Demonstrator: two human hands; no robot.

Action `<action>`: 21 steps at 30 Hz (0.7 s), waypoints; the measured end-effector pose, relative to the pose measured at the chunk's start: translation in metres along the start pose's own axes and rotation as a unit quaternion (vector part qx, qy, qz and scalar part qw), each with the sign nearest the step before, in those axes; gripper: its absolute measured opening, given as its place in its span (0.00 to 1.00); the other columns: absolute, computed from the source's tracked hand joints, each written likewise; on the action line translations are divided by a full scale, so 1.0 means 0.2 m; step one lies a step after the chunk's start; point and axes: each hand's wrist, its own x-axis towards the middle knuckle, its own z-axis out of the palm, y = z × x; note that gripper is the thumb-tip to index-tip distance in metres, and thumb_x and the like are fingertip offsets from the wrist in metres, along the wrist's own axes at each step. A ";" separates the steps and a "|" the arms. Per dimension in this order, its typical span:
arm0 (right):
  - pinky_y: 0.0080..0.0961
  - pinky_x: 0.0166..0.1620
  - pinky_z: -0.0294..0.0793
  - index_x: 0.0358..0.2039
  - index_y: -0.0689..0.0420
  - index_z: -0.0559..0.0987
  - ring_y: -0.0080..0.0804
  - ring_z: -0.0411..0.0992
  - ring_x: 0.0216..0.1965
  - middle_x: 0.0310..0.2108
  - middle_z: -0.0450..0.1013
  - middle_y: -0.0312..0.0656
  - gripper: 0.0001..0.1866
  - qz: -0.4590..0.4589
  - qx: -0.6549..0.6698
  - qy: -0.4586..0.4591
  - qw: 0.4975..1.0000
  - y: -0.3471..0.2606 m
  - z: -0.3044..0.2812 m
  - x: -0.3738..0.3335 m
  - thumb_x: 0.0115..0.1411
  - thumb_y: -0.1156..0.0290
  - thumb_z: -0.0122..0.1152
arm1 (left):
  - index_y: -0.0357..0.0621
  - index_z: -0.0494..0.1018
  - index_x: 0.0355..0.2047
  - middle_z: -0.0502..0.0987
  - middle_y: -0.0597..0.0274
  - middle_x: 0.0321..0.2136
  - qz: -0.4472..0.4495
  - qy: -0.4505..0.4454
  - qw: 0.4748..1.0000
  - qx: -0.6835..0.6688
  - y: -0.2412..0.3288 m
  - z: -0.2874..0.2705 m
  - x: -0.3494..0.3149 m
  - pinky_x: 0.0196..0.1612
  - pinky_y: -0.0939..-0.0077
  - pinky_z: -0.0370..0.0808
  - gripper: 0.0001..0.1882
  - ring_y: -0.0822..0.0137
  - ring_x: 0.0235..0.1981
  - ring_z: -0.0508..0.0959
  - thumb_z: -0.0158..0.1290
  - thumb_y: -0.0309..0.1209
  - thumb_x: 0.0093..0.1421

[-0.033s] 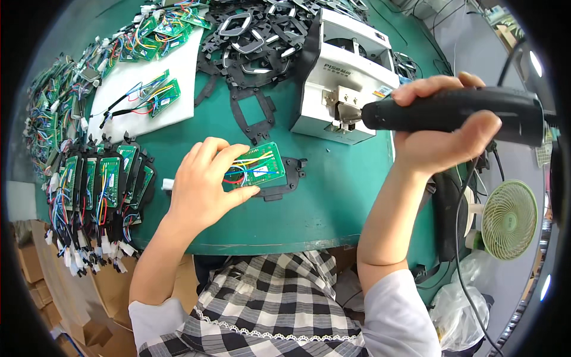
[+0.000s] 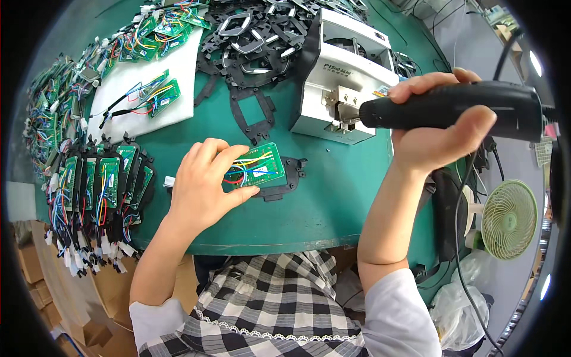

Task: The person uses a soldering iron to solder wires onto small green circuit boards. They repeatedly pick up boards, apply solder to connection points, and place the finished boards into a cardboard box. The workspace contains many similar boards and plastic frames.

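My left hand [image 2: 205, 181] grips a green circuit board [image 2: 266, 164] by its left part, thumb below and fingers above. Yellow, blue and red wires run over the board. Under it lies a black plastic frame [image 2: 292, 174], showing at the right and below. In my right hand [image 2: 437, 128] is a black electric screwdriver [image 2: 446, 108], held level with the fingers wrapped round it. Its front end points left at the metal outlet of a white screw feeder [image 2: 351, 77]; whether the tip touches cannot be seen.
Boards fitted in black frames [image 2: 110, 178] stand stacked at left, cables hanging over the edge. A white foam sheet [image 2: 178, 122] carries loose wired boards. Black frames [image 2: 253, 53] pile up at the back. A green fan [image 2: 508, 220] and the screwdriver's cable [image 2: 458, 238] are at right.
The screwdriver and my right hand have shifted very slightly left and up. My left hand and the circuit board are practically still.
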 end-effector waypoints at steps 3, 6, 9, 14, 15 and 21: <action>0.20 0.18 0.68 0.39 0.68 0.65 0.30 0.68 0.12 0.14 0.69 0.47 0.35 -0.014 -0.023 -0.021 0.999 0.02 0.02 -0.01 0.57 0.42 0.54 | 0.42 0.73 0.45 0.71 0.58 0.39 0.006 0.026 1.000 -0.002 -0.01 0.01 -0.01 0.37 0.67 0.73 0.30 0.59 0.36 0.75 0.67 0.34 0.39; 0.18 0.18 0.67 0.38 0.68 0.65 0.28 0.69 0.12 0.13 0.69 0.46 0.34 -0.008 -0.037 -0.019 0.999 0.02 0.04 -0.01 0.57 0.43 0.55 | 0.42 0.73 0.45 0.72 0.58 0.41 -0.089 -0.005 0.991 -0.104 -0.03 0.03 -0.03 0.39 0.69 0.74 0.30 0.59 0.40 0.76 0.67 0.33 0.40; 0.18 0.20 0.67 0.39 0.68 0.65 0.26 0.69 0.12 0.13 0.70 0.44 0.32 0.006 -0.030 -0.009 0.999 0.02 0.05 -0.02 0.57 0.46 0.57 | 0.42 0.73 0.47 0.72 0.58 0.42 -0.092 0.001 0.991 -0.094 -0.04 0.05 -0.04 0.39 0.71 0.76 0.30 0.60 0.42 0.76 0.67 0.33 0.40; 0.18 0.22 0.68 0.39 0.70 0.65 0.25 0.69 0.13 0.14 0.71 0.42 0.31 -0.039 -0.069 0.006 0.997 0.03 0.06 -0.08 0.59 0.48 0.55 | 0.40 0.73 0.46 0.72 0.55 0.42 -0.063 0.061 0.990 -0.111 -0.06 0.05 -0.03 0.44 0.67 0.72 0.32 0.56 0.41 0.75 0.69 0.37 0.39; 0.18 0.22 0.69 0.40 0.70 0.65 0.26 0.69 0.13 0.15 0.71 0.43 0.32 -0.034 -0.066 0.008 0.997 0.02 0.06 -0.09 0.59 0.47 0.54 | 0.39 0.74 0.45 0.72 0.55 0.41 -0.045 0.073 0.993 -0.086 -0.07 0.05 -0.03 0.43 0.67 0.72 0.32 0.56 0.41 0.74 0.68 0.38 0.39; 0.29 0.19 0.69 0.47 0.65 0.62 0.34 0.67 0.14 0.18 0.67 0.45 0.40 0.138 -0.040 -0.025 0.989 -0.06 0.04 -0.18 0.58 0.35 0.43 | 0.41 0.76 0.43 0.73 0.59 0.38 0.018 0.030 0.999 -0.039 -0.04 0.05 -0.03 0.45 0.63 0.69 0.29 0.56 0.40 0.73 0.68 0.38 0.38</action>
